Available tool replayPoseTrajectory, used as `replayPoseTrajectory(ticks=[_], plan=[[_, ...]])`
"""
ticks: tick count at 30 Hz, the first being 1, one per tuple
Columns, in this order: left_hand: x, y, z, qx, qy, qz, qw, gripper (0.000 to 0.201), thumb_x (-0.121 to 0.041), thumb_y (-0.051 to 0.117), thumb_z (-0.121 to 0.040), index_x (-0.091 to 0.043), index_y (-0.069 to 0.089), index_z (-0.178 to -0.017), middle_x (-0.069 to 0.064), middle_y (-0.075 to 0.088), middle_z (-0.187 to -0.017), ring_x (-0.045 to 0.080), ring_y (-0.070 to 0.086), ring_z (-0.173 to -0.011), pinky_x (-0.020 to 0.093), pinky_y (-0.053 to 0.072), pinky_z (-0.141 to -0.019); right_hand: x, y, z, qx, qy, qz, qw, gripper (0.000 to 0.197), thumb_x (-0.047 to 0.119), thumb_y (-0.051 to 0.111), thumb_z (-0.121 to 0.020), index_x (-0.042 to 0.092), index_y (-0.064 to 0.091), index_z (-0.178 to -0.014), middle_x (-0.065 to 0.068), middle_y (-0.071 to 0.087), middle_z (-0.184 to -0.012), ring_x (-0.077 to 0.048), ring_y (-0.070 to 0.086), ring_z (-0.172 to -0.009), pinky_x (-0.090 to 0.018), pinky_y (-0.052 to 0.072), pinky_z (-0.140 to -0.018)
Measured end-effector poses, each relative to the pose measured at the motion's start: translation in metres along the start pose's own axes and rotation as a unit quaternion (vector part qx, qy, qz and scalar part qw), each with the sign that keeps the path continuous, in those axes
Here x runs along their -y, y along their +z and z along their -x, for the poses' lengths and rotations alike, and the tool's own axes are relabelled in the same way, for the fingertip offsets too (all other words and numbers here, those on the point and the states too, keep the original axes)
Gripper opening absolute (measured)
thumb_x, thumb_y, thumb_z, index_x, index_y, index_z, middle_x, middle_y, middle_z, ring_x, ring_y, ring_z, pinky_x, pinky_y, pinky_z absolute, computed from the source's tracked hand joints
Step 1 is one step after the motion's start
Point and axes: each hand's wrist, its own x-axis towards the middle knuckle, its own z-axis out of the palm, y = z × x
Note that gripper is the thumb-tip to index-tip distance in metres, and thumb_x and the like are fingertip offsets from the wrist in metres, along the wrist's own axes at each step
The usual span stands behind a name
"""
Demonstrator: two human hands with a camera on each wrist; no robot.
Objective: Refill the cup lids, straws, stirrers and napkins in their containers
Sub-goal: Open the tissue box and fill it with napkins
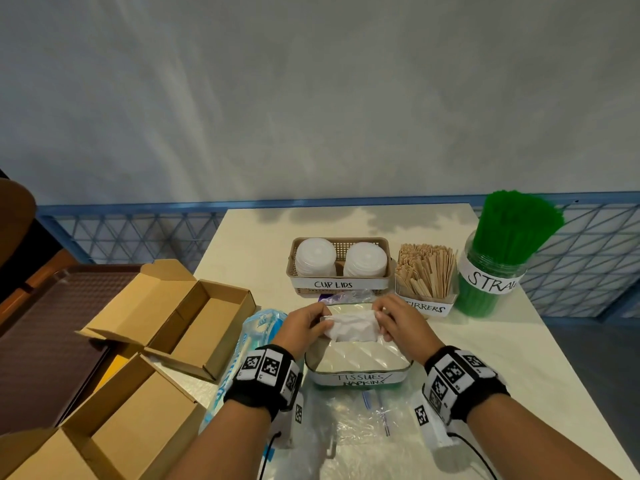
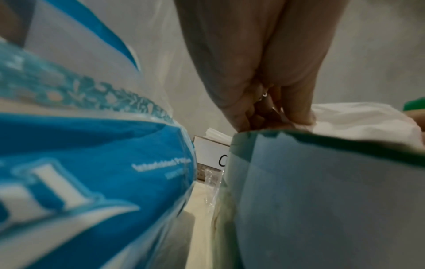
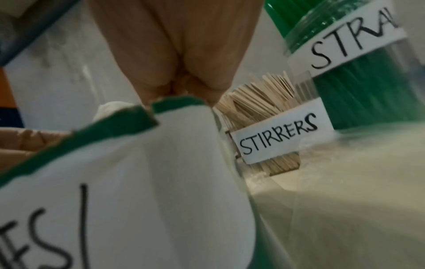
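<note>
The left hand [image 1: 304,327] and the right hand [image 1: 398,323] each pinched one end of a wad of white napkins [image 1: 351,327] — fingers and thumbs curled onto the paper, the left at its left end, the right at its right. The wad's long axis ran straight across from hand to hand, so neither was nearer; it sat directly over the far part of the napkin container [image 1: 358,370], the one labelled for tissues and napkins, whose open top lay just below and toward the person from the fingertips. The move ahead, I judged, was straight down into that opening.

Just left of the left wrist lay the blue napkin pack [image 1: 252,337], and beyond it two open cardboard boxes [image 1: 194,317]. Ahead of the knuckles stood the cup lids basket [image 1: 341,284]; ahead and to the right, the stirrers holder [image 1: 427,282], then the jar of green straws [image 1: 498,265] — all three looked well stocked. Under the forearms a clear plastic bag [image 1: 349,424] was spread on the pale table [image 1: 512,341]. Behind the table ran a blue lattice rail and a plain grey wall.
</note>
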Motion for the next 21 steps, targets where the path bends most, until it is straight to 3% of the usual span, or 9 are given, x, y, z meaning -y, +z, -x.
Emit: replayPoseTrajectory(ticks=[3,6,7,10,14,16,18,21], plan=[[-0.005,0.004,0.000,-0.005,0.005,-0.027,1.000,0.012,-0.014,0.053,-0.092,-0.015,0.047,-0.082,-0.005,0.050,-0.074,0.014,0.045,-0.076,0.022,0.033,-0.063,0.000,0.001,0.002,-0.008,0.056,-0.078,0.995,0.014,0.007,0.041,-0.097,0.014,0.050,-0.090,0.002,0.050,-0.071,-0.009,0.048,-0.058,-0.012,0.045,-0.054],[-0.009,0.009,0.000,-0.031,-0.007,-0.003,0.999,0.013,-0.014,0.052,-0.093,-0.016,0.046,-0.081,-0.008,0.048,-0.069,0.014,0.045,-0.074,0.022,0.033,-0.065,-0.002,0.001,0.004,-0.001,0.063,-0.097,0.993,0.018,0.013,0.044,-0.097,0.024,0.050,-0.085,0.001,0.053,-0.068,-0.012,0.049,-0.062,-0.027,0.047,-0.066],[-0.009,0.011,0.000,-0.041,-0.014,0.025,0.999,0.015,-0.013,0.052,-0.093,-0.017,0.046,-0.079,-0.008,0.048,-0.067,0.014,0.045,-0.073,0.023,0.035,-0.066,-0.002,-0.001,0.005,0.002,0.056,-0.094,0.994,0.015,0.017,0.046,-0.097,0.026,0.052,-0.086,0.002,0.054,-0.070,-0.012,0.050,-0.064,-0.027,0.045,-0.068],[-0.010,0.014,0.002,-0.059,-0.038,0.098,0.993,0.022,-0.012,0.053,-0.092,-0.021,0.046,-0.073,-0.007,0.051,-0.067,0.011,0.045,-0.070,0.021,0.038,-0.067,-0.001,-0.003,0.008,0.018,0.021,-0.034,0.999,0.007,0.022,0.056,-0.092,0.027,0.056,-0.086,0.006,0.053,-0.074,-0.008,0.047,-0.067,-0.023,0.039,-0.065],[-0.011,0.018,0.003,-0.080,-0.042,0.061,0.994,0.027,-0.014,0.053,-0.092,-0.025,0.043,-0.070,-0.005,0.050,-0.066,0.016,0.044,-0.072,0.027,0.037,-0.068,-0.003,0.000,0.005,-0.021,0.007,0.005,1.000,0.027,0.018,0.056,-0.092,0.030,0.047,-0.070,0.010,0.050,-0.067,-0.004,0.045,-0.063,-0.019,0.033,-0.060],[-0.017,0.019,0.005,-0.098,-0.034,0.023,0.994,0.017,-0.016,0.053,-0.092,-0.020,0.048,-0.077,-0.001,0.054,-0.074,0.019,0.048,-0.077,0.030,0.040,-0.071,-0.002,0.002,0.006,-0.042,0.016,0.000,0.999,0.016,0.017,0.057,-0.091,0.024,0.051,-0.078,0.008,0.050,-0.073,-0.002,0.046,-0.064,-0.017,0.034,-0.060],[-0.023,0.018,0.007,-0.159,-0.032,-0.006,0.987,0.007,-0.019,0.055,-0.091,-0.013,0.054,-0.095,0.003,0.054,-0.094,0.019,0.051,-0.091,0.030,0.042,-0.081,0.000,0.003,0.010,-0.089,0.032,-0.014,0.995,0.008,0.016,0.060,-0.089,0.019,0.056,-0.095,0.007,0.050,-0.090,-0.004,0.049,-0.070,-0.014,0.038,-0.065],[-0.024,0.011,0.011,-0.242,-0.089,-0.041,0.965,0.036,-0.019,0.056,-0.091,-0.002,0.046,-0.122,0.012,0.045,-0.121,0.025,0.044,-0.114,0.031,0.036,-0.095,-0.004,0.000,0.020,-0.174,0.103,-0.020,0.979,0.031,0.015,0.061,-0.089,0.009,0.052,-0.117,-0.005,0.047,-0.116,-0.019,0.055,-0.094,-0.026,0.045,-0.081]])
